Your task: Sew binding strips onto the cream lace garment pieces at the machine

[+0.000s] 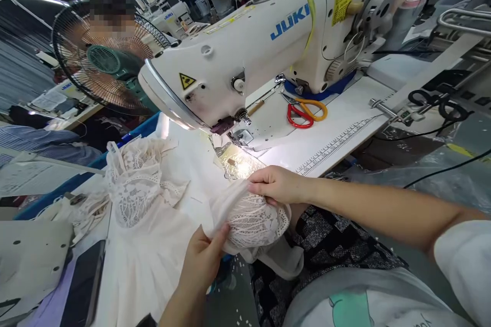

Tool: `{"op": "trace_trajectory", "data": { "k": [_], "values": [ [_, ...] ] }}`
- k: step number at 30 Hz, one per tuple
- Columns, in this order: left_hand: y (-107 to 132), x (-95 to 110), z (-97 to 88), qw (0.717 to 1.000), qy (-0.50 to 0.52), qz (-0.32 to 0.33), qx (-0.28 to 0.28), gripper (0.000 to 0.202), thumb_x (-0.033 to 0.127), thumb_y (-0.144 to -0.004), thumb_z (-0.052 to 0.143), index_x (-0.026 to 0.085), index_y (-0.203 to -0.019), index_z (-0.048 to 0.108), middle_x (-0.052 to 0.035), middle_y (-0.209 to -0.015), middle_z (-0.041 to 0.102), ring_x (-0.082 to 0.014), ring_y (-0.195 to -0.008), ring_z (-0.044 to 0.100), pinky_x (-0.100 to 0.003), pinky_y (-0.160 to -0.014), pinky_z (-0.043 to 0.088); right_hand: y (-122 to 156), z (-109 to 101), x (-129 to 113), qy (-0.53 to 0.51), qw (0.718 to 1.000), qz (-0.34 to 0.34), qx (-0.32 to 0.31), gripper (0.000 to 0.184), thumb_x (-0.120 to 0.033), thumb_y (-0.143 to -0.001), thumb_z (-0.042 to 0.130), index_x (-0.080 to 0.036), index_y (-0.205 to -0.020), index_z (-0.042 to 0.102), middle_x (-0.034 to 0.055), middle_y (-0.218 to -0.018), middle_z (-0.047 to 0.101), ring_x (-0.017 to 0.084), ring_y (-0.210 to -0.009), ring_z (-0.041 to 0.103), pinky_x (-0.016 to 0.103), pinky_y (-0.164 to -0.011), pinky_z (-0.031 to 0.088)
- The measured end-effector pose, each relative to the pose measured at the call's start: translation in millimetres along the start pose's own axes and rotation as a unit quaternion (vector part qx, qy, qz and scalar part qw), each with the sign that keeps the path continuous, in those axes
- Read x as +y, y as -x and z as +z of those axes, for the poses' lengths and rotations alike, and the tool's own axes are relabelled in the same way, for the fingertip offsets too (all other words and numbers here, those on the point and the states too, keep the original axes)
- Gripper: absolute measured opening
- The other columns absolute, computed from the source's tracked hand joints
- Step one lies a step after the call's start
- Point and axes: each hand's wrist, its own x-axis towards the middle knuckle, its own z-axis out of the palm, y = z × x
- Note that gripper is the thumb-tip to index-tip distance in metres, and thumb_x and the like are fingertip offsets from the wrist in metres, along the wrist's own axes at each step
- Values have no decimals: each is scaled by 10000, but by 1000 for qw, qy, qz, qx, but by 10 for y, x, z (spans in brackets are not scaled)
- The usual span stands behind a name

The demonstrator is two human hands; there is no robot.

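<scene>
Both hands grip a cream lace garment piece (257, 219) with sheer fabric along its edge, held over my lap at the table's front. My left hand (205, 255) pinches the sheer edge, thumb on top. Higher up and to the right, my right hand (274, 184) closes thumb and fingers on the upper edge. Just beyond the piece is the lit needle area of a white sewing machine (245, 46), the fabric apart from the needle. A second cream lace garment (141, 199) lies spread on the table left of my hands.
Red- and orange-handled scissors (303, 112) lie on the machine bed beside a printed ruler scale (337, 140). A dark phone (82, 286) rests at the lower left. Behind the machine head stands a fan (107, 56); a person in a striped sleeve (42, 143) sits at far left.
</scene>
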Motion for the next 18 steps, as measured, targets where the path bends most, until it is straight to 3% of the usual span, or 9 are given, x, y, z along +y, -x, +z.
{"op": "trace_trajectory", "data": {
  "k": [3,6,13,18],
  "values": [
    [-72,60,72,994,-66,71,45,470,436,-572,781,135,-920,689,-90,-841,713,-312,-1052,588,-379,-890,494,6,-61,9,-30,999,12,-19,234,-274,-847,447,-196,-627,420,-94,-398,379,77,-358,417,202,-405,358],
    [-178,60,85,981,-146,125,37,440,417,-568,787,162,-913,690,-78,-863,709,-300,-1081,572,-329,-911,481,5,-83,-16,-32,999,16,-22,254,-215,-843,443,-195,-591,412,-94,-374,396,74,-349,432,196,-413,368],
    [-308,78,70,978,-198,46,-43,335,405,-609,753,148,-814,686,-88,-818,692,-302,-1003,596,-348,-886,480,-18,-55,-13,10,1000,-11,-25,304,-165,-839,452,-193,-551,359,-88,-386,421,70,-377,476,186,-448,382],
    [-352,168,168,939,-312,106,-97,270,402,-719,637,168,-847,679,-66,-876,682,-260,-908,609,-329,-836,485,-50,-31,-11,60,998,-32,3,325,-142,-833,466,-196,-544,329,-90,-386,400,70,-398,448,194,-472,339]
  ]
}}
